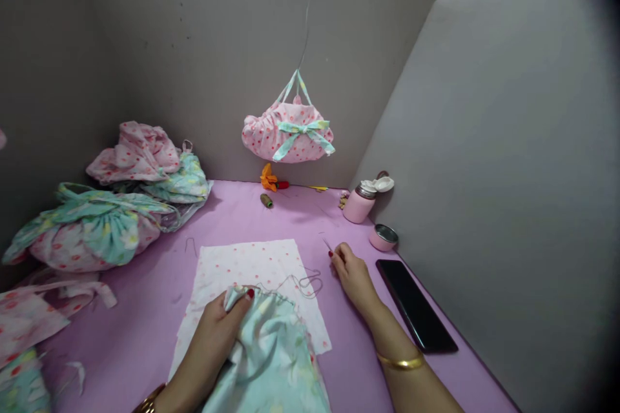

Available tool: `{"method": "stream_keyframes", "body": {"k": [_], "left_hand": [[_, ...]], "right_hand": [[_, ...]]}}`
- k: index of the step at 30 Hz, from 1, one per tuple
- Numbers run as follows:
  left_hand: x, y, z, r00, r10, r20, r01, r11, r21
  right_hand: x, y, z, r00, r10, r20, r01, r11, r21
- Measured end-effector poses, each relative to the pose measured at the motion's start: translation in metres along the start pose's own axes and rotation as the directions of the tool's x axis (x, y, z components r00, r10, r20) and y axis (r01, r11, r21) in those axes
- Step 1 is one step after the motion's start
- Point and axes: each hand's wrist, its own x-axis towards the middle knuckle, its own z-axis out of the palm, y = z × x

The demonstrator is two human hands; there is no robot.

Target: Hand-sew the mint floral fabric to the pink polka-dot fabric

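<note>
My left hand (220, 329) is closed on the gathered top edge of a mint floral cloth (271, 355) that lies over a white cloth with pink dots (252, 264) on the purple table (145, 329). A thin thread (303, 282) runs loosely from the gathered edge toward the right. My right hand (351, 274) rests on the table to the right of the cloths, its fingertips pinched around a thin needle (327, 245).
A finished pink dotted pouch (288, 132) with a mint bow hangs from a cord above the table. More pouches (111, 206) are piled at the left. A pink flask (361, 202), its cup (383, 237), a phone (414, 313), a thread spool (266, 200) lie around.
</note>
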Motion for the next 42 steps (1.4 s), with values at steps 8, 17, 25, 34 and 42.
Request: {"method": "stream_keyframes", "body": {"k": [8,17,25,34,42], "left_hand": [[0.003,-0.003,-0.001,1.000,-0.024,0.010,0.023,1.000,0.019],[0.000,-0.001,0.000,1.000,0.000,0.019,-0.001,1.000,0.022],[0.001,-0.003,0.000,1.000,0.015,0.025,-0.015,1.000,0.009],[0.001,-0.003,0.000,0.999,0.015,0.043,-0.017,0.999,0.040],[0.001,-0.002,0.000,1.000,0.014,0.016,-0.014,1.000,0.016]], "right_hand": [[-0.057,-0.047,-0.028,0.927,-0.036,0.373,-0.110,0.926,0.362],[-0.066,-0.061,-0.022,0.922,-0.063,0.381,-0.031,0.971,0.235],[-0.065,-0.063,-0.022,0.927,-0.098,0.362,0.042,0.986,0.159],[-0.067,-0.061,-0.019,0.937,-0.123,0.326,0.067,0.982,0.179],[-0.052,-0.014,-0.029,0.994,0.070,0.084,-0.050,0.975,-0.215]]}}
